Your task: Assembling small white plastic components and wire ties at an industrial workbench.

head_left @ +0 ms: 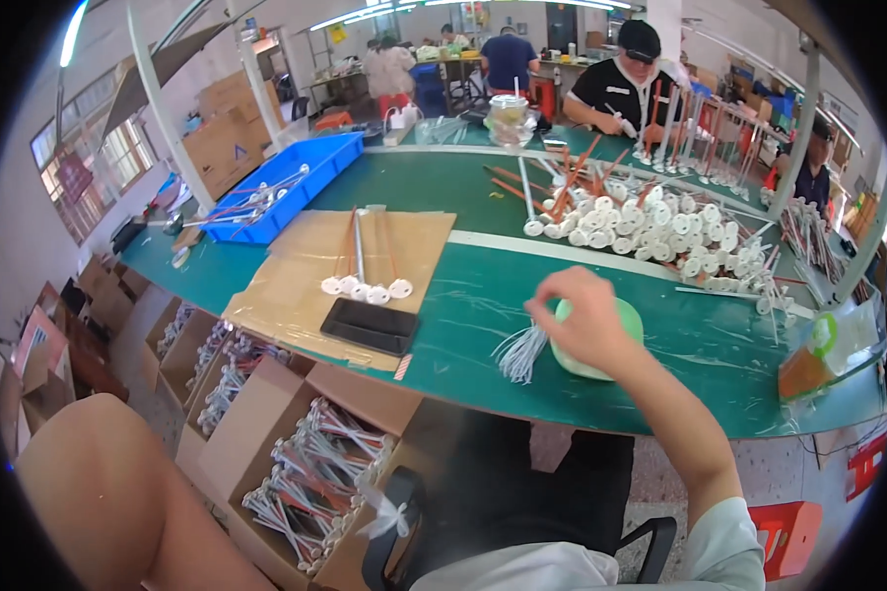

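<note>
My right hand [583, 313] hovers over a light green bowl [627, 321], thumb and forefinger closed in a pinch. What they hold, if anything, is too small to tell. Just below the fingertips, a bundle of thin white strands [522, 355] rests beside the bowl. My left hand is out of view; only a large bent part of what appears to be my left arm fills the lower left. On a brown cardboard sheet [296, 246] lie several rods with round white caps [376, 294], some rods reddish, one grey. A black phone [370, 326] is near them.
Many white-capped rods are heaped on the green table [463, 345] at right. A blue tray [291, 187] with rods stands far left. Open cartons of rods [315, 483] sit below. A bag with orange contents [823, 360] stands right. A co-worker [631, 94] works across the table.
</note>
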Demonstrator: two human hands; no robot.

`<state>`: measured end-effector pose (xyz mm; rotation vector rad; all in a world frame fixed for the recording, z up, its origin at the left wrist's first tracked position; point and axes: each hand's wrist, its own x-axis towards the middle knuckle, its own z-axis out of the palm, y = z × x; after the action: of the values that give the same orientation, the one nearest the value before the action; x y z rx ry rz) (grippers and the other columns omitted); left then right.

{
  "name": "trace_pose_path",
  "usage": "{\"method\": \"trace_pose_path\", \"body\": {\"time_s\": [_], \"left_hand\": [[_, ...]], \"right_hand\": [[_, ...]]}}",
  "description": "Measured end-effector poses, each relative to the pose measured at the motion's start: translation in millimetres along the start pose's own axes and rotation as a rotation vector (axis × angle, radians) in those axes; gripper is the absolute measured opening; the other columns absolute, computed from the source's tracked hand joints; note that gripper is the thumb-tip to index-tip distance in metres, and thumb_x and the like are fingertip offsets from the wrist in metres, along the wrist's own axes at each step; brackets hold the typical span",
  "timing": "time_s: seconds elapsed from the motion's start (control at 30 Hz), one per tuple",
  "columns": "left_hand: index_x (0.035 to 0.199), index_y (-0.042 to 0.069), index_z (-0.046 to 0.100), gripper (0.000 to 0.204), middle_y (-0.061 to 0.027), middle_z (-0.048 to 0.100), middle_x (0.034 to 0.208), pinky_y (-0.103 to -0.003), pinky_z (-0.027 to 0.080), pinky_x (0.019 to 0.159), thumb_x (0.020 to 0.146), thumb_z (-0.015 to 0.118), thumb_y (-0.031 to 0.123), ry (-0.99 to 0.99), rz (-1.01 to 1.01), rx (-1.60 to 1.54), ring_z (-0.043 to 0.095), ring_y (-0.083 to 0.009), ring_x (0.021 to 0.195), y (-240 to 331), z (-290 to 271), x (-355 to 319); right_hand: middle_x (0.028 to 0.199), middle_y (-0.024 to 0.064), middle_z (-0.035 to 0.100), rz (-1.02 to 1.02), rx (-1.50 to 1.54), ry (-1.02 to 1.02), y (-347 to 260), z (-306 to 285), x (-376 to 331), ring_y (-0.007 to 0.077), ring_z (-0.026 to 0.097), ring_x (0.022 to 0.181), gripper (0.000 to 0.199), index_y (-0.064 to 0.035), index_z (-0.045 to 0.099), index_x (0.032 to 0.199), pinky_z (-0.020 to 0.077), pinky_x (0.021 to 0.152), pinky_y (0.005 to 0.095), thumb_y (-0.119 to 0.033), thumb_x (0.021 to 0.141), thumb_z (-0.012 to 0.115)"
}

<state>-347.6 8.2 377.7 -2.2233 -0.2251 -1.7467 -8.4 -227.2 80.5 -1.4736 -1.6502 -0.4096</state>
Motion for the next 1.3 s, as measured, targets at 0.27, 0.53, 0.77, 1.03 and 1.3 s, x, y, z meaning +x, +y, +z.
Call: {"method": "trace_pose_path", "body": {"time_s": [0.27,0.53,0.77,1.03,1.3], "left_hand": [[0.129,0.008,0.060,0.039,-0.0148,0.065,0.121,-0.037,0.052,0.087,0.099,0.053,0.031,0.019,0.046,0.082,0.064,-0.0212,0.109,-22.7,-7.2,-0.9],[0.128,0.009,0.061,0.038,-0.0148,0.066,0.120,-0.037,0.053,0.085,0.099,0.053,0.031,0.052,0.080,0.181,0.065,-0.0213,0.108,-43.5,-21.1,-16.5],[0.127,0.009,0.061,0.037,-0.0147,0.066,0.119,-0.038,0.053,0.084,0.098,0.054,0.030,-0.022,0.022,0.216,0.065,-0.0213,0.108,-46.2,-0.3,-69.1],[0.116,0.007,0.065,0.040,-0.0195,0.069,0.110,-0.044,0.050,0.085,0.098,0.055,0.041,-0.109,-0.305,0.242,0.066,-0.0347,0.101,-25.4,46.2,-109.7],[0.129,0.002,0.059,0.057,-0.0267,0.067,0.116,-0.048,0.047,0.097,0.098,0.053,0.049,-0.226,-1.088,0.184,0.063,-0.0436,0.110,-96.4,117.3,-387.9]], "right_hand": [[0.105,0.0173,0.067,0.069,0.003,-0.464,-59.5,178.0,42.7,0.0349,0.059,0.108,0.054,-0.0005,0.065,0.106,0.0517,0.090,0.0450,-0.042,0.075,0.077],[0.132,0.0178,0.051,0.359,-0.022,-0.657,-69.8,210.5,49.8,0.0330,0.046,0.130,0.085,-0.0138,0.062,0.129,0.0406,0.098,0.0513,-0.060,0.060,0.080],[0.126,0.0171,0.054,0.400,-0.066,-0.626,-69.9,213.0,61.4,0.0345,0.049,0.124,0.088,-0.0239,0.062,0.133,0.0406,0.097,0.0491,-0.063,0.056,0.080],[0.126,0.0141,0.053,0.333,-0.096,-0.506,-58.0,218.6,39.2,0.0304,0.047,0.123,0.083,-0.0190,0.062,0.132,0.0385,0.097,0.0456,-0.060,0.060,0.076],[0.130,0.0147,0.052,0.313,-0.078,-0.576,-71.4,218.5,39.6,0.0305,0.046,0.125,0.083,-0.0178,0.060,0.135,0.0384,0.098,0.0444,-0.059,0.064,0.076]]}}
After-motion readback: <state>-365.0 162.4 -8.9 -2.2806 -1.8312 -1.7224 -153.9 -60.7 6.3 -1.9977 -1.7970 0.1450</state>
